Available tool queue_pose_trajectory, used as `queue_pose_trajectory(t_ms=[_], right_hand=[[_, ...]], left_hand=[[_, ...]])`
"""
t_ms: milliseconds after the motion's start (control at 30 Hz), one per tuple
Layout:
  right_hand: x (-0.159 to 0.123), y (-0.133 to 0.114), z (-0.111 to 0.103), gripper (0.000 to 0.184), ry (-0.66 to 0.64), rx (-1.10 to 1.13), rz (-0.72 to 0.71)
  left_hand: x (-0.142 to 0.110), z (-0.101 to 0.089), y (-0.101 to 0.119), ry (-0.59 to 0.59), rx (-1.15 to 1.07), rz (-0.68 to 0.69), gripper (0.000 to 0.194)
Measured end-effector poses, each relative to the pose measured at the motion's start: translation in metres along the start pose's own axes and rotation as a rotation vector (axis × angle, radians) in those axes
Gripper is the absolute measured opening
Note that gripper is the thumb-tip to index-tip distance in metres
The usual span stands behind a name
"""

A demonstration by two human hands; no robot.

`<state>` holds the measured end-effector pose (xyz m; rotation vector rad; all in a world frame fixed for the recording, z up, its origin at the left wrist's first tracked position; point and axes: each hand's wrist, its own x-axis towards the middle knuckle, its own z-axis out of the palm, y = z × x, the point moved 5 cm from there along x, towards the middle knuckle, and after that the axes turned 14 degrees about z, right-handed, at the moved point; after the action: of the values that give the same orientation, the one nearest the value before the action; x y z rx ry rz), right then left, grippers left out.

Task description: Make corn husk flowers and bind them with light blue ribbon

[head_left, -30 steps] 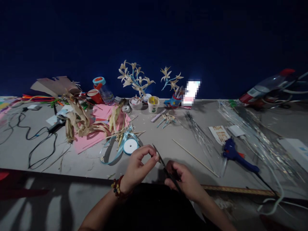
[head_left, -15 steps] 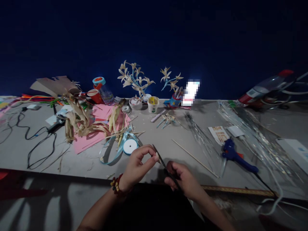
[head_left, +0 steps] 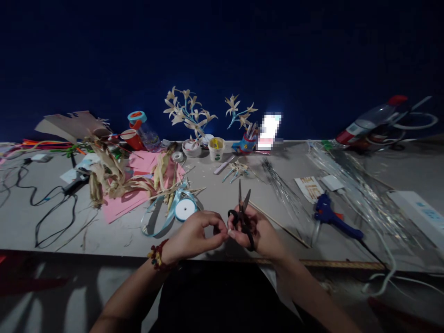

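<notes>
Black-handled scissors (head_left: 243, 203) are in my right hand (head_left: 262, 233), their blades parted and pointing away from me. My left hand (head_left: 197, 236) is closed in a pinch, its fingertips meeting those of my right hand. Whatever small piece lies between the fingertips is too small to name. Just beyond my left hand lies a spool of light blue ribbon (head_left: 186, 210), with a loose loop of ribbon to its left. Past the scissors, a small bunch of pale petals with blue stems (head_left: 236, 170) rests on the table.
Dried corn husks (head_left: 111, 178) cover pink paper (head_left: 121, 203) at left. Flower branches (head_left: 189, 111) stand at the back beside a white cup (head_left: 217, 150). At right are a thin stick (head_left: 277, 222), wires (head_left: 282, 189), a blue glue gun (head_left: 335, 217) and a power strip (head_left: 418, 215).
My right hand has turned the scissors so the blades now point away, clear of my left fingertips. The two hands have come together at the fingertips. The view has shifted slightly.
</notes>
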<state>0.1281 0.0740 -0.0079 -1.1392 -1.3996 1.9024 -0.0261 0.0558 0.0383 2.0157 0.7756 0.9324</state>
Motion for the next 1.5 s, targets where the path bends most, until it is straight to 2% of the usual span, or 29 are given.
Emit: queue_pose_trajectory(t_ms=[133, 233, 300, 367, 433, 467, 567, 667, 900, 1000, 1133, 1233, 1500], right_hand=[[-0.001, 0.003, -0.002, 0.03, -0.013, 0.007, 0.009], [-0.003, 0.002, -0.002, 0.032, -0.02, 0.042, 0.024], [-0.004, 0.001, -0.002, 0.034, 0.013, 0.086, 0.024], [-0.005, 0.0, -0.003, 0.037, 0.086, 0.15, 0.003], [-0.005, 0.001, -0.004, 0.039, 0.165, 0.195, -0.022], [-0.005, 0.003, -0.003, 0.039, 0.194, 0.203, -0.033], [-0.004, 0.008, 0.0, 0.038, 0.223, 0.196, -0.061], [-0.004, 0.011, 0.002, 0.037, 0.238, 0.189, -0.078], [-0.006, 0.005, 0.007, 0.037, 0.242, 0.189, -0.044], [-0.008, 0.008, 0.007, 0.037, 0.197, 0.142, -0.004], [-0.014, 0.018, 0.003, 0.039, 0.084, -0.08, 0.094], [-0.021, 0.024, -0.001, 0.046, 0.035, -0.226, 0.138], [-0.028, 0.029, -0.007, 0.048, -0.049, -0.278, 0.202]], left_hand=[[0.002, -0.004, 0.005, -0.036, -0.009, 0.015, 0.011], [0.002, -0.005, 0.003, 0.013, -0.047, 0.024, 0.01], [-0.001, -0.006, -0.003, 0.161, -0.093, 0.003, 0.009], [-0.01, -0.006, -0.013, 0.414, -0.171, -0.051, 0.011], [-0.022, 0.002, -0.024, 0.639, -0.293, -0.115, 0.017], [-0.026, 0.011, -0.029, 0.673, -0.364, -0.143, 0.021], [-0.032, 0.036, -0.034, 0.649, -0.479, -0.192, 0.022], [-0.033, 0.046, -0.034, 0.676, -0.518, -0.199, 0.02], [-0.027, 0.042, -0.03, 0.742, -0.549, -0.144, 0.012], [-0.026, 0.039, -0.025, 0.732, -0.476, -0.097, 0.009], [-0.028, 0.028, -0.016, 0.703, -0.294, -0.062, 0.01], [-0.028, 0.021, -0.015, 0.641, -0.236, -0.079, 0.011], [-0.018, 0.015, -0.01, 0.525, -0.148, -0.044, 0.012]])
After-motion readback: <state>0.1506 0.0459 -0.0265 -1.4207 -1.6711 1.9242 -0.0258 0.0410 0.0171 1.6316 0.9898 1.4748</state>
